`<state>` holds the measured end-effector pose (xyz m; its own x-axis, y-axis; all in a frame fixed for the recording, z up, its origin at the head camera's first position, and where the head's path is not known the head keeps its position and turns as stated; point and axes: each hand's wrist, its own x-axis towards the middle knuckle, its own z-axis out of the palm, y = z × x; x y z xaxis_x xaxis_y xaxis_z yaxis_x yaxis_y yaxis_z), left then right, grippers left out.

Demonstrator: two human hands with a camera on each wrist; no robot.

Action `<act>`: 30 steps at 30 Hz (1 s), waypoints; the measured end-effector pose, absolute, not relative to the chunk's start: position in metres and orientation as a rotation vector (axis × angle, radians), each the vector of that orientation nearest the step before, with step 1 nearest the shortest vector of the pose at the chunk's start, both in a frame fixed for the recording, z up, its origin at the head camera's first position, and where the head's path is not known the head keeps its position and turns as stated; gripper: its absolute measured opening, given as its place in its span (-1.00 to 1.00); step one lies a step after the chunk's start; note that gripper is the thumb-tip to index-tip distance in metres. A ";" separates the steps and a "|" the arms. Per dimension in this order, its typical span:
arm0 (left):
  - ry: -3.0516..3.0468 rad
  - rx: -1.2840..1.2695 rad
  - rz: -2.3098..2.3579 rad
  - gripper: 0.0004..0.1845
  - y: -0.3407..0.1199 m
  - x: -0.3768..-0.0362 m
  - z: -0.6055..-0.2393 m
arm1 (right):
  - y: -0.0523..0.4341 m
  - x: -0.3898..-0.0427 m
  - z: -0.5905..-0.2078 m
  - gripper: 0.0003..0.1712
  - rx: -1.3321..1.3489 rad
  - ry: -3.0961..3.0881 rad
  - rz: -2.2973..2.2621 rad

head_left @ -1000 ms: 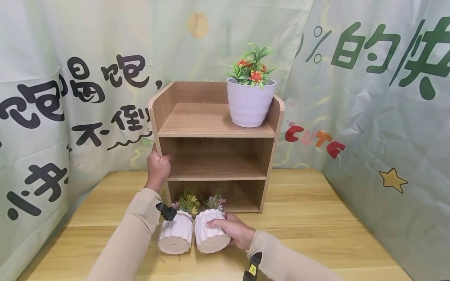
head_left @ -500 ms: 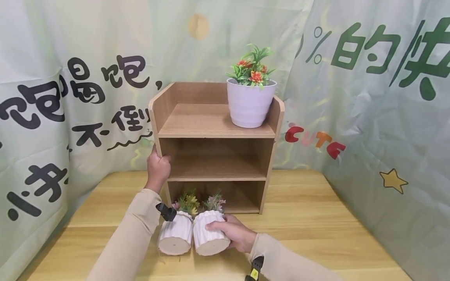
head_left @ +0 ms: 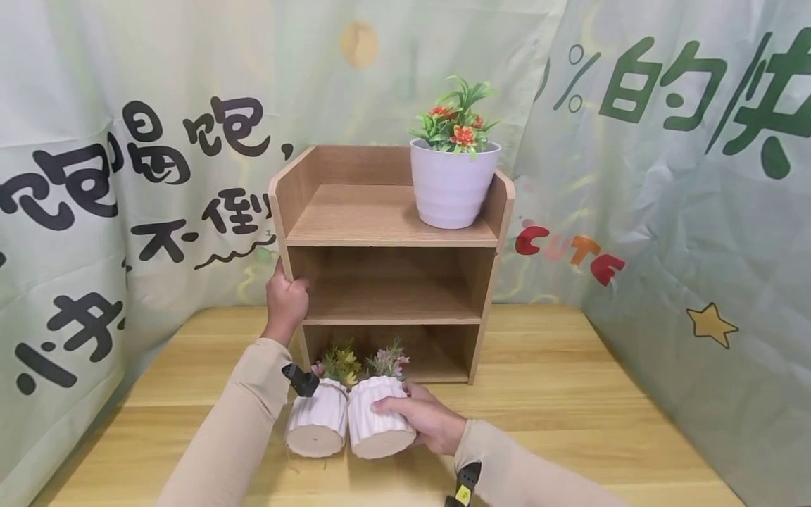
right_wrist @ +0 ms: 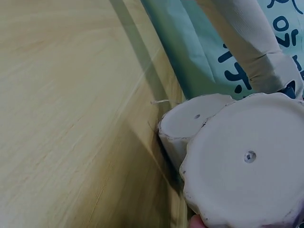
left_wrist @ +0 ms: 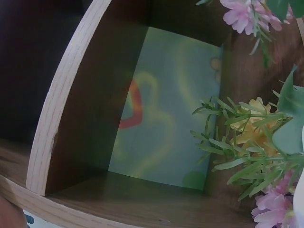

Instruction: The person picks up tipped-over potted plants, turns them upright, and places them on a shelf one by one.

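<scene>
A wooden shelf unit [head_left: 389, 320] with three levels stands on the table. My left hand [head_left: 286, 299] grips its left side panel, thumb over the front edge. In front of the bottom level, my right hand [head_left: 434, 421] holds a white ribbed flowerpot [head_left: 380, 415] with small pinkish-purple flowers [head_left: 388, 360]. The pot is tilted, its base toward me; the right wrist view shows that base [right_wrist: 247, 156] large. Close on its left, a matching white flowerpot [head_left: 317, 419] with yellow and pink flowers [head_left: 340, 362] is also tipped, base toward me. My right hand's other fingers are hidden behind the pot.
A lilac-white pot [head_left: 453, 186] with a green plant and orange-red flowers stands at the right of the top level. A light wood tabletop [head_left: 570, 408] lies underneath. Pale green printed curtains [head_left: 646, 197] hang behind and on both sides.
The flowerpot in my right hand has shifted slightly left, nearer the other flowerpot. My right forearm has moved a little to the right. The left hand keeps its grip on the shelf unit.
</scene>
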<state>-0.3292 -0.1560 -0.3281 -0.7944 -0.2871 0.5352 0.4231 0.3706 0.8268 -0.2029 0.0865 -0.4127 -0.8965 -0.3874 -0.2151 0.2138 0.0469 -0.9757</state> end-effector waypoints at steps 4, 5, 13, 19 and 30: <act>-2.009 -0.110 -1.474 -0.42 -0.156 -0.329 -0.329 | 0.087 -0.200 -0.409 -0.30 -0.174 1.903 -1.902; -2.007 -0.109 -1.472 -0.42 -0.156 -0.329 -0.329 | 0.087 -0.199 -0.408 -0.30 -0.174 1.902 -1.902; -1.997 -0.112 -1.455 -0.46 -0.155 -0.329 -0.329 | 0.089 -0.196 -0.402 -0.29 -0.198 1.868 -1.915; -1.996 -0.113 -1.449 -0.44 -0.156 -0.329 -0.328 | 0.091 -0.192 -0.397 -0.31 -0.232 1.838 -1.935; -2.003 -0.114 -1.454 -0.42 -0.156 -0.329 -0.328 | 0.095 -0.186 -0.388 -0.28 -0.292 1.787 -1.961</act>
<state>-0.3285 -0.1560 -0.3279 -0.7839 -0.2948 0.5465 0.4282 0.3807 0.8196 -0.1862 0.0951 -0.3878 -0.8677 -0.4730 -0.1529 0.1960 -0.0429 -0.9797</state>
